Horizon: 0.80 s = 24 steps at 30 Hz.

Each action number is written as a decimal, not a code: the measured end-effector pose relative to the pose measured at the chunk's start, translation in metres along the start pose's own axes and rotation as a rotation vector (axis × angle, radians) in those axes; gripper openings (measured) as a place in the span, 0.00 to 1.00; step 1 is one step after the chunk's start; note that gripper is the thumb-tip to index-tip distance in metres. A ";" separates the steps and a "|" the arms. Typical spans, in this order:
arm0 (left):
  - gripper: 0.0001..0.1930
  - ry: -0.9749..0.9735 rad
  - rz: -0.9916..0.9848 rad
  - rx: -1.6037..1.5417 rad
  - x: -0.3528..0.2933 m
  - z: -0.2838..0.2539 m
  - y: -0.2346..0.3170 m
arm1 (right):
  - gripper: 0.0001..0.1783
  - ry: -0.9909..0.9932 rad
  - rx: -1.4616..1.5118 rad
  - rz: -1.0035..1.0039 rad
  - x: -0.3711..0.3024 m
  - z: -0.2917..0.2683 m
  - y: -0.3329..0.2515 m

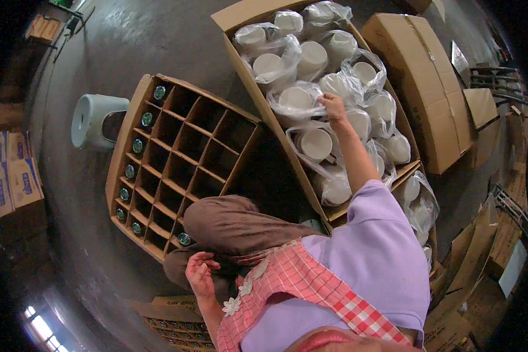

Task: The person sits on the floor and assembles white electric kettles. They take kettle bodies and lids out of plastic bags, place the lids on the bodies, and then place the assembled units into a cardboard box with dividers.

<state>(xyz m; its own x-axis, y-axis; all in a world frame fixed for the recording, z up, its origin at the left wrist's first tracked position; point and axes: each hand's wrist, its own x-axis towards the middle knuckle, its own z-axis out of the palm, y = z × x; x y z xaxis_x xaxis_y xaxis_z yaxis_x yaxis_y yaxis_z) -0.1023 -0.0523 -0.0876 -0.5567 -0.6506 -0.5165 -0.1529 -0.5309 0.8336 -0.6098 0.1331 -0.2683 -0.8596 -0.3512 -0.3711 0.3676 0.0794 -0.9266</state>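
My right hand (333, 107) reaches into a large open carton (246, 73) and pinches the edge of a clear plastic bag (311, 92). In that bag sits a white mug (295, 98), its round base or rim facing up. Around it stand several more white mugs in clear bags, among them a mug with a handle (317, 144). My left hand (200, 274) hangs in front of my knee, fingers loosely curled and apart, holding nothing. Beyond it, a divided carton (149, 240) holds several objects with shiny greenish round tops (137, 145) along its left and near cells.
A light plastic stool (85, 120) stands left of the divided carton. A closed carton (419, 88) lies right of the mugs. Another divided carton (176, 317) sits near my left elbow. Stacked boxes (14, 176) are at the far left, and flattened cardboard (469, 252) leans at the right.
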 end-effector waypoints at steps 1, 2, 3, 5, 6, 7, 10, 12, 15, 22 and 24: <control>0.18 0.009 -0.013 -0.008 -0.001 0.000 -0.001 | 0.07 -0.001 0.000 0.003 -0.008 0.005 -0.015; 0.18 0.016 -0.026 -0.015 -0.002 0.000 -0.002 | 0.07 -0.051 0.085 -0.029 -0.013 0.008 -0.033; 0.18 0.015 -0.028 -0.014 -0.001 0.001 -0.002 | 0.08 -0.097 0.169 -0.063 -0.025 0.013 -0.059; 0.18 0.022 0.023 -0.008 0.005 0.005 -0.002 | 0.08 -0.234 0.165 -0.085 -0.045 0.022 -0.103; 0.18 0.011 0.025 -0.008 0.009 0.006 -0.004 | 0.09 -0.308 0.145 0.006 -0.036 0.022 -0.102; 0.17 0.002 0.017 -0.003 0.013 0.006 -0.005 | 0.10 -0.330 0.041 -0.030 -0.032 0.021 -0.099; 0.15 0.002 0.040 0.046 0.023 0.015 -0.003 | 0.13 -0.283 0.010 0.002 -0.042 0.005 -0.084; 0.12 0.034 0.106 0.111 0.030 0.024 0.010 | 0.14 -0.294 0.149 -0.006 -0.069 0.011 -0.100; 0.12 0.022 0.290 0.103 0.026 0.036 0.061 | 0.16 -0.559 0.366 -0.050 -0.104 0.050 -0.128; 0.31 -0.350 0.188 -0.071 0.074 0.074 0.075 | 0.04 -1.889 0.079 -0.522 -0.217 0.169 -0.192; 0.39 -0.572 0.161 -0.234 0.075 0.075 0.082 | 0.05 -2.321 0.009 -0.327 -0.264 0.198 -0.191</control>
<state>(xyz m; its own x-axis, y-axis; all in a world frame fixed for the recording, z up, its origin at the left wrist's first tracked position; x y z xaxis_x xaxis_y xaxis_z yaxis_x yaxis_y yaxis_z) -0.2178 -0.1043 -0.0434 -0.9155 -0.3739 -0.1485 0.1152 -0.5972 0.7938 -0.3833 0.0261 0.0190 0.8125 -0.4232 0.4011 0.3598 -0.1775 -0.9160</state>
